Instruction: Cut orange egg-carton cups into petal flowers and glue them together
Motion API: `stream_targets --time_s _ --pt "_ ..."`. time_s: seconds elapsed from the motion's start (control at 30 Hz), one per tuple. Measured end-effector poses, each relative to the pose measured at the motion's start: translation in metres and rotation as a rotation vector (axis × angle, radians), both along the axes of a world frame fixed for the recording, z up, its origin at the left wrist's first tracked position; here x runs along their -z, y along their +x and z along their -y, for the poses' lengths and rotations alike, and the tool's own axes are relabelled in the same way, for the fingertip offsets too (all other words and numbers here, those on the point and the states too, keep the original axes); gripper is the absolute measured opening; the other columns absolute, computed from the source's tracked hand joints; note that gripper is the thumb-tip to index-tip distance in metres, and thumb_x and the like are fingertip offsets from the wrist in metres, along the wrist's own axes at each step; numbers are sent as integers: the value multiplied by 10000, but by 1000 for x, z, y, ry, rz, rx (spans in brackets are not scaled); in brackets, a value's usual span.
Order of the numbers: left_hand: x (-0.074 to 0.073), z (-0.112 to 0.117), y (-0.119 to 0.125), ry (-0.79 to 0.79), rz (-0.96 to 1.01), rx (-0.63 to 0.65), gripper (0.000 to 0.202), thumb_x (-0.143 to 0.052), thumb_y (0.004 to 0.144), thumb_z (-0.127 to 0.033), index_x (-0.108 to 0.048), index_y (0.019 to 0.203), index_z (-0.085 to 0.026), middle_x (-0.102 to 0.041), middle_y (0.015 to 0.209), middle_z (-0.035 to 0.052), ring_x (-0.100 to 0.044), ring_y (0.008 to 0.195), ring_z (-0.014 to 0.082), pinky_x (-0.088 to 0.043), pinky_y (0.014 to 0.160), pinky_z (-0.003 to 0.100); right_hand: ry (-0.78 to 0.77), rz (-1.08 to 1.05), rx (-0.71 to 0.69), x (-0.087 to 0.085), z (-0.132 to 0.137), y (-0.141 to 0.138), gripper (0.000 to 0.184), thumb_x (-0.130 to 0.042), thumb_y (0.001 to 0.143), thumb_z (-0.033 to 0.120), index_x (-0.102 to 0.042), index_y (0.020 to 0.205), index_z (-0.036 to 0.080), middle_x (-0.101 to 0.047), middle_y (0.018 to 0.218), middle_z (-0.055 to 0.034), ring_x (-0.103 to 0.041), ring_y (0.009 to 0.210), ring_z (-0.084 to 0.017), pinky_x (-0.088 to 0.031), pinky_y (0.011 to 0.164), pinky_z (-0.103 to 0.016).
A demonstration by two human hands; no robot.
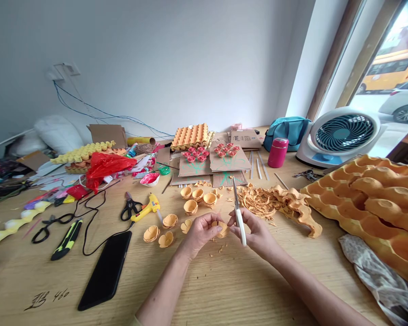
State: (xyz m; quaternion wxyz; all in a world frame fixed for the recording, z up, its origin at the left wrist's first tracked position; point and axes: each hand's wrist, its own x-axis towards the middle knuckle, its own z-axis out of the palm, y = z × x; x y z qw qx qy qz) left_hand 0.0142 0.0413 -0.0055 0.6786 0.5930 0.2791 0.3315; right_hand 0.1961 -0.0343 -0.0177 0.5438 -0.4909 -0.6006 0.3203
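My left hand (204, 231) pinches an orange egg-carton cup (221, 229) between thumb and fingers. White-handled scissors (240, 224) are in my right hand (256, 231), their blades pointing away from me; its fingertips are close to the cup's right side. I cannot tell whether they touch it. Petal-edged cups (166, 239) lie left of my left hand, some of them nested. Behind my hands stand more cut cups (191, 207). A heap of orange carton scraps (258, 203) lies beyond my right hand, and small crumbs are scattered beneath my fingers.
On the left lie a phone (105, 271), a utility knife (67, 240), black scissors (130, 208) and a yellow glue gun (148, 207) with its cord. Red paper flowers (195, 155) stand on cardboard at the back. Egg trays (370, 194), a fan (342, 136) and a pink flask (278, 152) occupy the right.
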Motion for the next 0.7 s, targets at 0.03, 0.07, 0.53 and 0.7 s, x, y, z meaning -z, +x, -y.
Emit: stream_targets --time_s 0.03,0.07,0.53,0.7 --pt "-1 1 0 -5 -6 8 291 -818 669 -364 -688 839 -167 -620 746 -9 -520 686 123 -375 639 238 -11 -34 -16 1 -1 -1 283 -704 850 415 -576 1012 221 -680 928 -32 -624 854 -196 -498 799 -348" --pt "-1 2 1 -6 -9 16 297 -822 666 -364 -687 843 -168 -622 760 -8 -522 698 125 -374 644 239 -22 -65 -33 3 -1 -1 301 -706 847 424 -567 1020 222 -673 921 -32 -621 837 -192 -499 774 -340" --pt "4 7 5 -106 73 59 364 -858 650 -361 -567 716 -152 -497 687 -44 -407 679 103 -332 669 228 -33 -78 28 -8 4 -7 292 -701 834 444 -553 946 218 -611 863 -16 -562 797 -179 -474 727 -308" --pt "3 4 3 -169 135 6 391 -851 639 -346 -500 671 -176 -461 654 -59 -385 642 97 -333 652 230 -45 48 55 -11 4 0 242 -580 901 419 -562 795 202 -550 742 8 -504 715 -161 -428 683 -292"
